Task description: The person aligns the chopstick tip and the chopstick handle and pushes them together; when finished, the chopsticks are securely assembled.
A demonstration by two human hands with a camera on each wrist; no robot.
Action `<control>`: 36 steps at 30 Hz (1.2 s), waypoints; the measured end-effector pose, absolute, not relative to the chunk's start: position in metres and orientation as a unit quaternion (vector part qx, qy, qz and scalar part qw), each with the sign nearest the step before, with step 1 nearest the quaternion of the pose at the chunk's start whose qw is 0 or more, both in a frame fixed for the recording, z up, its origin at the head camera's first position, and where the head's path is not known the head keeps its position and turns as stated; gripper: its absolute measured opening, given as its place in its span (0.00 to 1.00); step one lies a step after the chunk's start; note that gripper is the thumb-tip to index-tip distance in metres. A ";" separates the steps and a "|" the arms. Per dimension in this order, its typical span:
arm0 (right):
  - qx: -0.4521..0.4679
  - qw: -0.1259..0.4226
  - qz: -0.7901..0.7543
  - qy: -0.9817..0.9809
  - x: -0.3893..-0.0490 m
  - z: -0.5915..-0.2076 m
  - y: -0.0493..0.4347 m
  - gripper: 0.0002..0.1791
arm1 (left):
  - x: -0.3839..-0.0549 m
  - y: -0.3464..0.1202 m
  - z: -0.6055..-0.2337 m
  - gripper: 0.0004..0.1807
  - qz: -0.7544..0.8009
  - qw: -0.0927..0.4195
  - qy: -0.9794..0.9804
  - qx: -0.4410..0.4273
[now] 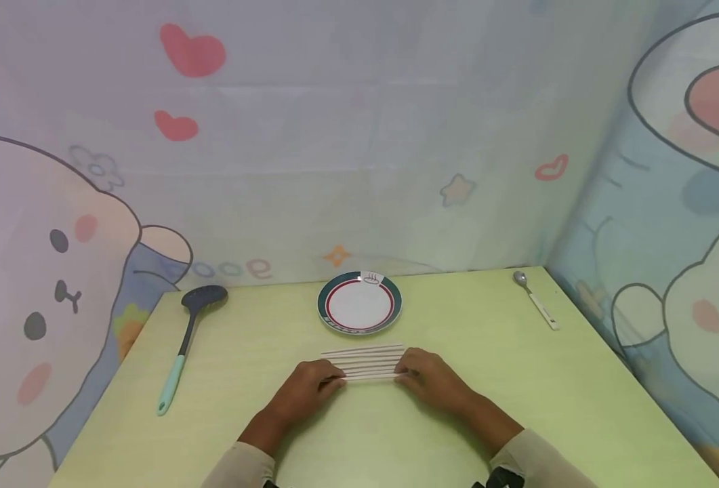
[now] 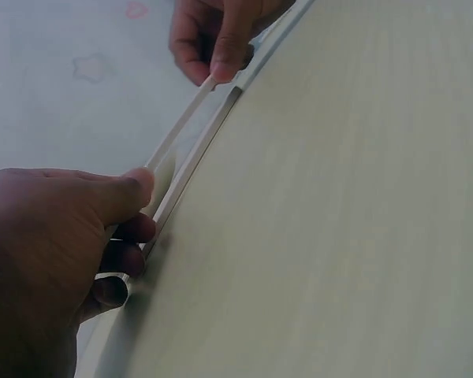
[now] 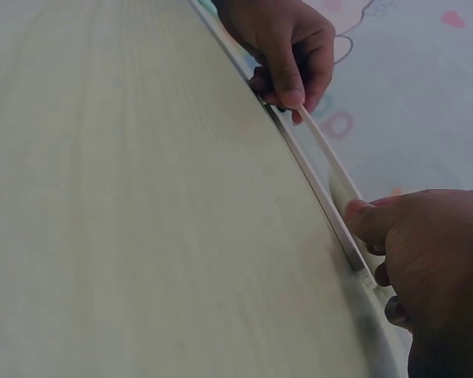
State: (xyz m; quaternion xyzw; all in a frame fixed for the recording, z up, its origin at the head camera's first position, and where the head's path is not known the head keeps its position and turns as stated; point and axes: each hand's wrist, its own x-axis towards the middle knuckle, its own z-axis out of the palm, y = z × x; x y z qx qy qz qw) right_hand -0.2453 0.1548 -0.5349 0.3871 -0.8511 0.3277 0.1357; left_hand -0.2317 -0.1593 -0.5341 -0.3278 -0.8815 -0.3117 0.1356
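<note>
Several thin white sticks [image 1: 365, 359] lie side by side in a row on the table, short of the plate [image 1: 360, 305]. At their left ends is my left hand [image 1: 304, 392], and at their right ends my right hand [image 1: 434, 383]. Between thumb and fingers the two hands pinch opposite ends of one thin white stick [image 2: 180, 126]. In both wrist views this stick runs a little above another stick [image 3: 319, 193] lying at the tabletop. My curled fingers hide the ends of the pinched stick.
A dark slotted turner [image 1: 191, 325] with a mint handle lies at the left. On the far right rests a small spoon [image 1: 536, 301] with a white handle. The pale yellow table [image 1: 389, 447] meets a printed cloth backdrop [image 1: 359, 169] behind and at both sides.
</note>
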 end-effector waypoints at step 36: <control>0.336 0.160 0.324 -0.870 -0.241 -0.543 0.158 0.07 | -0.229 -0.173 -0.540 0.11 -0.335 0.200 -0.892 -0.226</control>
